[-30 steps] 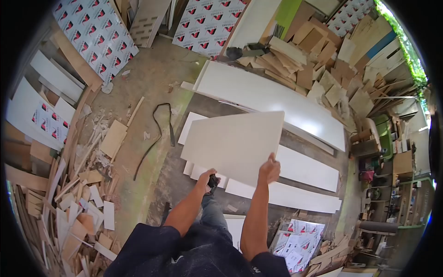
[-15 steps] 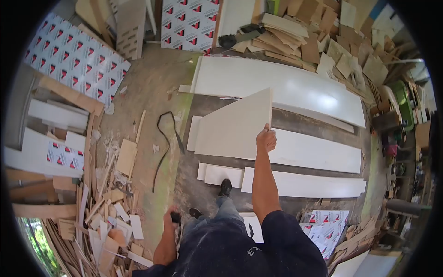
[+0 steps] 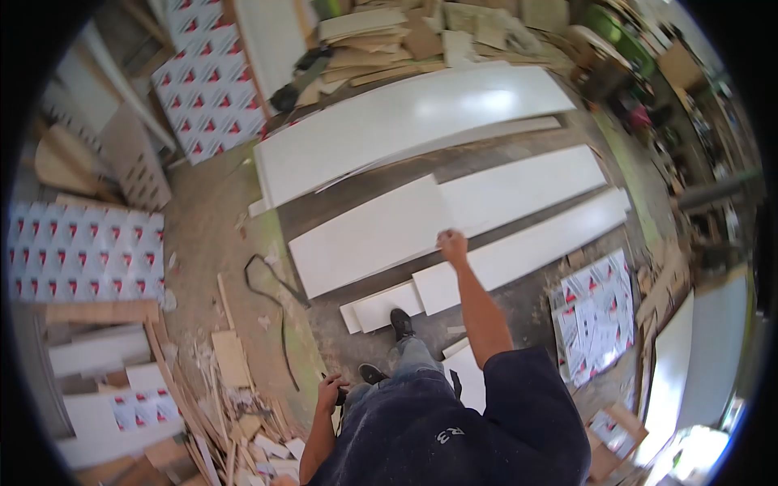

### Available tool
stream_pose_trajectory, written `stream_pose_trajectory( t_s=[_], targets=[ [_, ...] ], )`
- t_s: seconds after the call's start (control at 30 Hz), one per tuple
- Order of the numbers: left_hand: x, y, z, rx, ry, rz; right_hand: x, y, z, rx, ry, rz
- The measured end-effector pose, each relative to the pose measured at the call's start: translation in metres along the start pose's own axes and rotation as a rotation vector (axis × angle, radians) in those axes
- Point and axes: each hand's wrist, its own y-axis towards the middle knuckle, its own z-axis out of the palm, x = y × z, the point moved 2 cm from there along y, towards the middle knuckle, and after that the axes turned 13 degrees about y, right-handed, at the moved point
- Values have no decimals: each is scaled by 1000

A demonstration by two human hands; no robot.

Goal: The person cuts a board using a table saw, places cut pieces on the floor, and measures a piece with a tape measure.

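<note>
A pale rectangular board (image 3: 369,235) lies over the left part of a longer white board (image 3: 527,188) on the floor. At its near right corner is my right hand (image 3: 452,244), fingers curled in; whether they still grip the board is hard to tell. My left hand (image 3: 331,394) is low beside my left leg, closed round a small black object whose kind I cannot make out. Nearer my feet, another long white board (image 3: 519,251) overlaps a short white board (image 3: 389,306).
A wide white panel (image 3: 405,121) lies farther off. Beyond it are stacked wood offcuts (image 3: 365,44). A black strap (image 3: 279,316) curls on the floor at the left, near scrap wood (image 3: 243,421). Printed sheets (image 3: 596,316) lie at the right. My shoes (image 3: 401,323) stand by the short board.
The pale board has come down from a tilted, raised position onto the longer board. My left hand let go of its edge and dropped to my side. The view has turned.
</note>
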Motion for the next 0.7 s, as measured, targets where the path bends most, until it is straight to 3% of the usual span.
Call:
stream_pose_trajectory(
  t_s=[0.03, 0.13, 0.2, 0.27, 0.33, 0.37, 0.4, 0.47, 0.6, 0.7],
  targets=[
    [-9, 11, -1, 21, 139, 22, -34, -27, -11, 18, -112, -82],
    [-31, 38, -8, 111, 329, 114, -60, -168, -47, -112, -441, 73],
    [-30, 60, -11, 138, 477, 222, -93, -269, -74, -73, -556, 171],
    [-42, 82, -21, 217, 544, 261, -101, -359, -88, -182, -408, 498],
    [-48, 106, -20, 292, 653, 317, -91, -468, -103, -308, -332, 666],
    [-40, 123, -25, 302, 693, 327, -89, -499, -110, -398, -314, 693],
    [-45, 135, -28, 402, 850, 372, -84, -586, -94, -608, -221, 747],
    [-41, 153, -26, 474, 1024, 367, -96, -641, -106, -744, -188, 825],
    [-42, 148, 0, 598, 1382, 369, -96, -786, -53, -1075, -199, 1128],
    [-37, 108, 35, 607, 1350, 327, -96, -847, 7, -1252, 19, 1307]
  ],
)
